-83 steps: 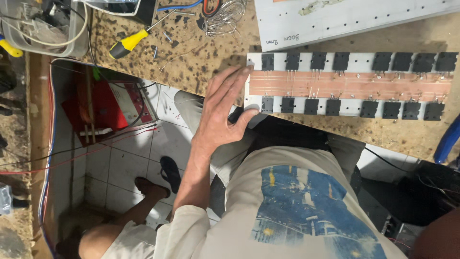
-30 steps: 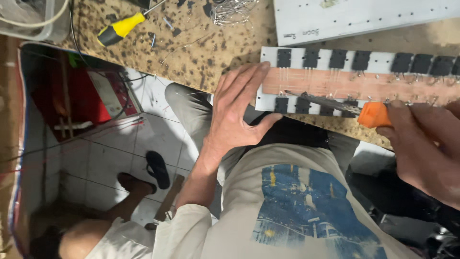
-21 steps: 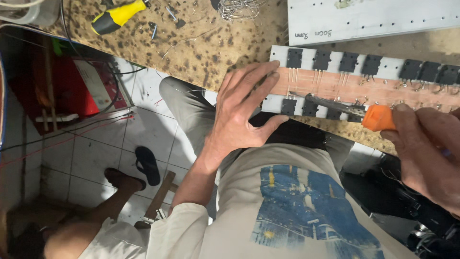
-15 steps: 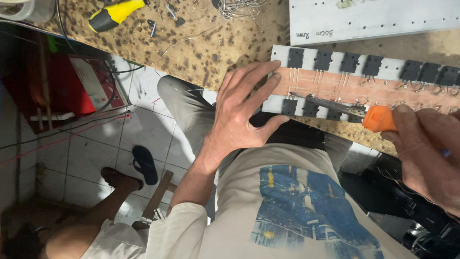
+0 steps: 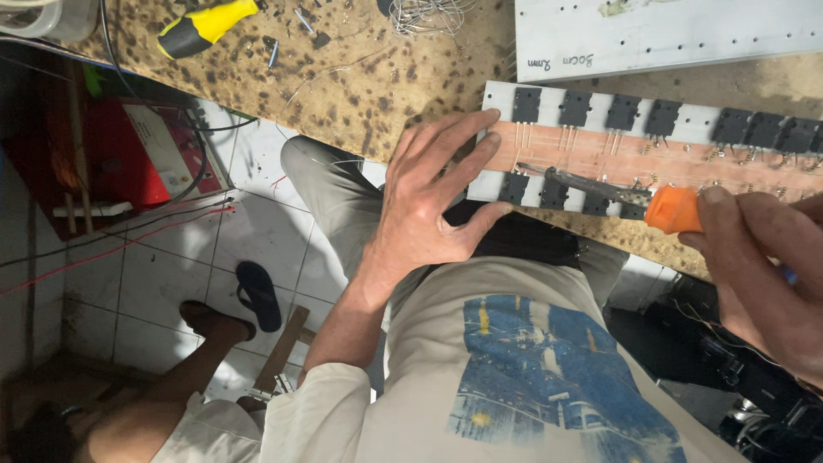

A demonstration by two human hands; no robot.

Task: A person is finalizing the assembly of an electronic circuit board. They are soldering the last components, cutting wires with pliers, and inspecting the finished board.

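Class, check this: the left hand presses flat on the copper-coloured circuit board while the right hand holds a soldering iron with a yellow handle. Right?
Not quite: the head view shows the soldering iron has an orange handle. The rest holds: the left hand presses on the circuit board, and the right hand holds the iron.

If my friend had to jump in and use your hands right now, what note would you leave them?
Left hand: open, fingers spread, pressing flat on the left end of the long copper board to steady it.
Right hand: closed around the orange-handled tool; its dark metal tip lies across the board, pointing left toward the lower row of black parts.
The board lies along the edge of the speckled workbench, with black parts along both long sides.
A yellow screwdriver lies unused at the bench's far left.
Done and left: I cannot tell which joints are finished.
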